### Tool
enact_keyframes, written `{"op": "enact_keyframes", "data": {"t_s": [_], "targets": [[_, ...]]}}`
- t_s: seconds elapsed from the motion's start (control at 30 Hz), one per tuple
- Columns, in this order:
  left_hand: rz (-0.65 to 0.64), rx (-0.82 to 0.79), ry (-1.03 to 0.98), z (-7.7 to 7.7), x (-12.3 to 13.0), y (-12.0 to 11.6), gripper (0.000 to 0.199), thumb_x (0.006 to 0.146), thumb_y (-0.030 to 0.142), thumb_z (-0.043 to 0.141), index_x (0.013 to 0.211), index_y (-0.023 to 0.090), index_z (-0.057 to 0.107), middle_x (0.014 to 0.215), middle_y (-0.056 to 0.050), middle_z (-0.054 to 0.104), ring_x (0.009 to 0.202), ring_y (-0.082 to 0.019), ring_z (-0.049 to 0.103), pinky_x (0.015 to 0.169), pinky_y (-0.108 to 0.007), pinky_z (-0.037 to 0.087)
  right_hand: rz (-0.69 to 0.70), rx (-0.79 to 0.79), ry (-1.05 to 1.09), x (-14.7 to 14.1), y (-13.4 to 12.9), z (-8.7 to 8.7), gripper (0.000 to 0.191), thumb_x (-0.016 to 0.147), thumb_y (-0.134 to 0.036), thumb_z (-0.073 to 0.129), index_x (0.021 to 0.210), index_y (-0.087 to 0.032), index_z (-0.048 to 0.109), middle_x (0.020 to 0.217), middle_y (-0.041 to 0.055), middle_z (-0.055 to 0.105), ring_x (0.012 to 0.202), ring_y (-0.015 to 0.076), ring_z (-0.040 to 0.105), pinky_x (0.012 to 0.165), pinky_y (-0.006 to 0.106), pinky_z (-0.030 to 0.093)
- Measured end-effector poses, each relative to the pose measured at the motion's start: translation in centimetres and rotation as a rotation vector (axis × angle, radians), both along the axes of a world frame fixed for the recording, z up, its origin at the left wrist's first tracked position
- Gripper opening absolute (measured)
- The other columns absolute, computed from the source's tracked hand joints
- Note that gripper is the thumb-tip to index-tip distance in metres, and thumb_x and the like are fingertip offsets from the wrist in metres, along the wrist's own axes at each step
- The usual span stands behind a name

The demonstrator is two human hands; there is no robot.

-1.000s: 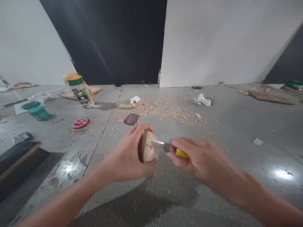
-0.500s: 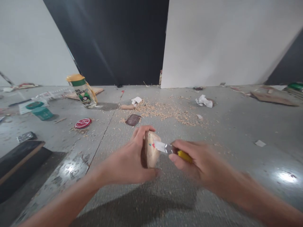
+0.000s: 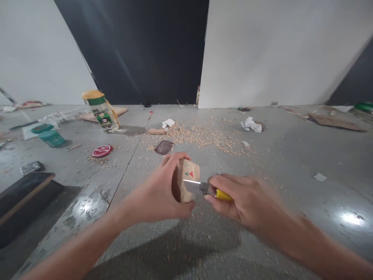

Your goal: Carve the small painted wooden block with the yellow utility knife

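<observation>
My left hand (image 3: 163, 190) is closed around a pale wooden piece (image 3: 189, 175) with a brown side and small red and green marks on its near face. Thumb below and fingers above, it grips the piece over the floor. In my right hand (image 3: 237, 198) is a utility knife (image 3: 223, 195) with a yellow handle and a silver front. Its blade (image 3: 192, 186) points left and lies across the marked face of the wood; whether it cuts in I cannot tell. Part of the handle is hidden in my palm.
Wood shavings (image 3: 204, 138) are strewn ahead on the grey floor (image 3: 291, 186). Beyond my left hand are a brown scrap (image 3: 164, 147), a red round lid (image 3: 102, 151), a yellow-capped bottle (image 3: 101, 112) and a teal container (image 3: 51, 138). A dark block (image 3: 26, 206) lies at left, crumpled paper (image 3: 251, 125) at right.
The knife blade has turned and moved slightly left and lower over the wood. The wooden piece has tilted a little, showing more of its marked face. Both hands keep their grip.
</observation>
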State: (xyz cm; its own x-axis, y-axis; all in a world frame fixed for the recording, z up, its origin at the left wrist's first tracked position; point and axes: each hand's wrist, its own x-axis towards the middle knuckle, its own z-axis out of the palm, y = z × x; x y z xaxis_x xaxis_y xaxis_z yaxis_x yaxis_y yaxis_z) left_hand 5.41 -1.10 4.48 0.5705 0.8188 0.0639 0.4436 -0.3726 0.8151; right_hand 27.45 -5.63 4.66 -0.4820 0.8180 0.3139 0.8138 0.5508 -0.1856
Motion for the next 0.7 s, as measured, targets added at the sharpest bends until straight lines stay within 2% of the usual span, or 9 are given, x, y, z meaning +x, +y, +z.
{"op": "enact_keyframes", "data": {"t_s": [0.13,0.3,0.33,0.4,0.53,0.7], "targets": [[0.020,0.052,0.075,0.2,-0.2,0.0,0.074,0.065,0.024,0.073,0.128,0.028,0.035,0.095,0.000,0.050,0.068,-0.013,0.048,0.057,-0.026,0.040,-0.019,-0.010,-0.022,0.9,0.7,0.2,0.040,0.099,-0.050,0.037,0.079,-0.021,0.056,0.064,-0.0015,0.060,0.047,0.0103,0.048,0.046,0.024,0.025],[0.054,0.098,0.203,1.3,-0.6,-0.5,0.079,0.065,0.040,0.075,0.132,0.028,0.035,0.101,-0.003,0.052,0.072,-0.015,0.050,0.059,-0.028,0.040,-0.251,-0.014,0.045,3.7,2.5,0.6,0.038,0.098,-0.052,0.041,0.085,-0.021,0.058,0.062,-0.0017,0.060,0.048,0.0118,0.050,0.047,0.024,0.030],[0.069,0.113,0.221,1.5,-0.7,-0.5,0.081,0.065,0.043,0.074,0.134,0.029,0.034,0.104,-0.004,0.053,0.073,-0.016,0.051,0.060,-0.029,0.041,-0.258,-0.026,0.059,4.0,2.6,0.7,0.039,0.097,-0.054,0.042,0.083,-0.021,0.057,0.060,-0.0023,0.058,0.048,0.0119,0.049,0.048,0.024,0.030],[0.094,0.151,0.238,1.7,-0.6,-0.5,0.083,0.066,0.044,0.074,0.137,0.031,0.033,0.112,-0.006,0.052,0.080,-0.019,0.054,0.065,-0.031,0.043,-0.214,-0.091,0.085,3.8,2.4,0.8,0.040,0.097,-0.056,0.041,0.080,-0.022,0.054,0.059,-0.0035,0.055,0.049,0.0116,0.048,0.048,0.023,0.031],[0.149,0.235,0.275,1.7,-0.2,-0.5,0.088,0.065,0.039,0.074,0.141,0.033,0.029,0.126,-0.008,0.048,0.091,-0.024,0.055,0.074,-0.037,0.046,-0.088,-0.256,0.089,1.7,0.8,0.9,0.038,0.098,-0.054,0.040,0.079,-0.023,0.051,0.061,-0.0047,0.054,0.051,0.0108,0.047,0.048,0.024,0.029],[0.166,0.256,0.344,1.8,0.0,-0.5,0.090,0.067,0.039,0.071,0.144,0.030,0.025,0.125,-0.011,0.049,0.088,-0.025,0.056,0.076,-0.043,0.047,-0.042,-0.273,0.021,0.0,0.0,0.3,0.032,0.099,-0.047,0.040,0.081,-0.023,0.052,0.068,-0.0028,0.060,0.057,0.0126,0.052,0.052,0.026,0.029]]}}
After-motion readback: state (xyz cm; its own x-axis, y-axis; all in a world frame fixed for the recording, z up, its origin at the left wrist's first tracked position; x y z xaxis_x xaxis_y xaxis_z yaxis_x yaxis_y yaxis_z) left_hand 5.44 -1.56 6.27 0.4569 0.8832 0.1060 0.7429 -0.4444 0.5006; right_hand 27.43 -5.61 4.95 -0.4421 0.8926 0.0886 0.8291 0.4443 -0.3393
